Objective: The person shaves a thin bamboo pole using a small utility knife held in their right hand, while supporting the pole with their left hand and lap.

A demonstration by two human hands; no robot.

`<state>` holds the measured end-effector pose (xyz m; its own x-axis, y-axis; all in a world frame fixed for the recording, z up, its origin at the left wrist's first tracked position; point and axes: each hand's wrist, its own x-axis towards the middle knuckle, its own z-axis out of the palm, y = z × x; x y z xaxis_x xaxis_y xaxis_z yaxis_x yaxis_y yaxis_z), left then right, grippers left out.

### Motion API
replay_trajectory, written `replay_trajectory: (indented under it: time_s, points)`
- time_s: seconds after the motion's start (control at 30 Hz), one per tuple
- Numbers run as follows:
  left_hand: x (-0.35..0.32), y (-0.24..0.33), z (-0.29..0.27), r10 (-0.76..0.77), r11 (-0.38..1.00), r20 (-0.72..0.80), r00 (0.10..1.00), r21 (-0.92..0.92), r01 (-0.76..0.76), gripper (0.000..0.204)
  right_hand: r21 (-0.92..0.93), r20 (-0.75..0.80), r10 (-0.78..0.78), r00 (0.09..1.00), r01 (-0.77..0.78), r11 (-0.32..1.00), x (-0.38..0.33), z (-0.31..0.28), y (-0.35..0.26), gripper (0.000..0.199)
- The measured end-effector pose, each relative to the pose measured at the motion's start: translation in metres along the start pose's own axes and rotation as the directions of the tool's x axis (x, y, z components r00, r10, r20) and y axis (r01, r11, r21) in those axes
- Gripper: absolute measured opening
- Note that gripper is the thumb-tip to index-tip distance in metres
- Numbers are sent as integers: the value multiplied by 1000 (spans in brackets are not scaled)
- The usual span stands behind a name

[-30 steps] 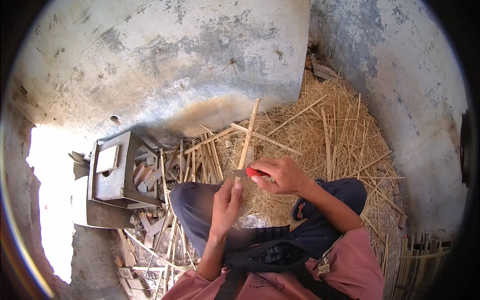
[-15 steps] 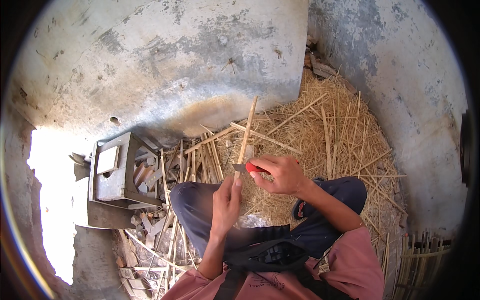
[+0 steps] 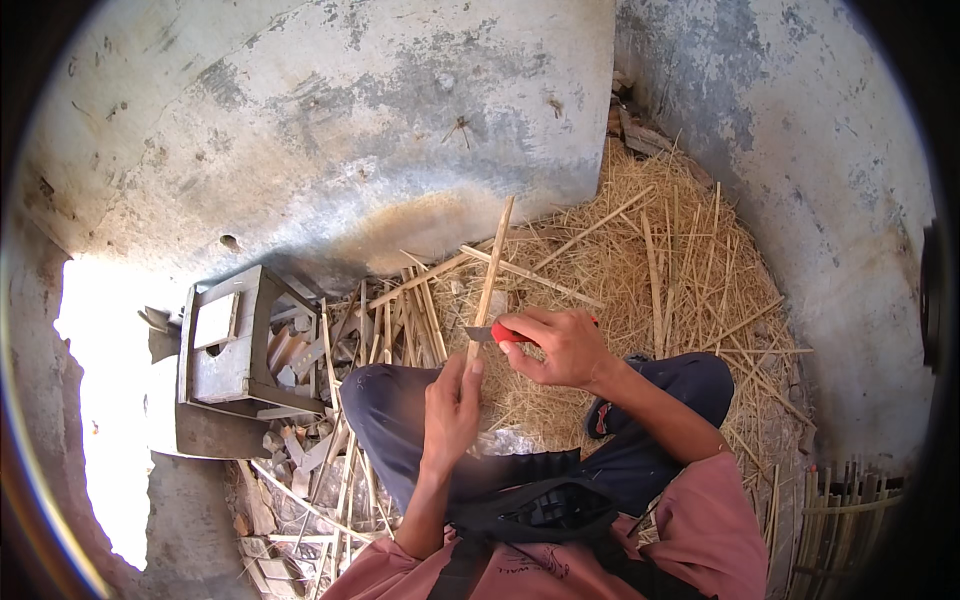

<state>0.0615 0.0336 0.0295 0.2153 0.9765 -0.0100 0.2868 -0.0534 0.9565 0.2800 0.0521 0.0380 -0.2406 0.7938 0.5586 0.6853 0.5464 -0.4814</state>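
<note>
Between my knees, a pale wooden strip, which looks like split bamboo (image 3: 492,270), points up and away toward the wall. Its near end is pinched in my left hand (image 3: 455,405), thumb along the strip. My right hand (image 3: 562,348) is closed round the red handle of a utility knife (image 3: 507,330). The knife's grey blade lies across the strip just beyond my left fingertips, seemingly touching it. The strip's lowest end is hidden in my left hand.
A wooden box frame (image 3: 222,335) stands at the left beside a bright opening. Shavings and loose strips (image 3: 690,260) cover the floor ahead and right. More offcuts (image 3: 310,450) lie at my left. Bare walls (image 3: 330,120) enclose the spot; a slatted rack (image 3: 845,515) stands lower right.
Almost nothing differs. The far tip of the strip has dipped very slightly; both hands and the knife keep nearly the same place.
</note>
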Motion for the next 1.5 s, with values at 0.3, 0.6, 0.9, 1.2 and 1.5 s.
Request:
replay_trajectory:
  time_s: [0.3, 0.6, 0.9, 1.2, 1.5]
  points:
    - [1, -4, 1, 16, 1000, -8, 1000, 6, -16, 28, -38, -49, -36, 998, 34, 999, 0, 2, 2, 25]
    - [1, 4, -1, -45, 999, -2, 999, 28, 45, 28, -45, -106, -1, 994, -4, 999, 0, 5, 8, 23]
    - [-31, -23, -1, -2, 997, 117, 993, 76, -7, 32, -105, -150, 523, 839, -540, 835, 27, -59, 86, 36]
    - [-20, -32, -14, -164, 905, 329, 930, -325, 275, 42, -386, -35, 680, 732, -638, 667, 8, -78, 92, 35]
    - [-9, -19, -13, -215, 857, 367, 905, -374, 355, 50, 121, -154, 335, 929, -319, 940, 15, -46, 41, 30]
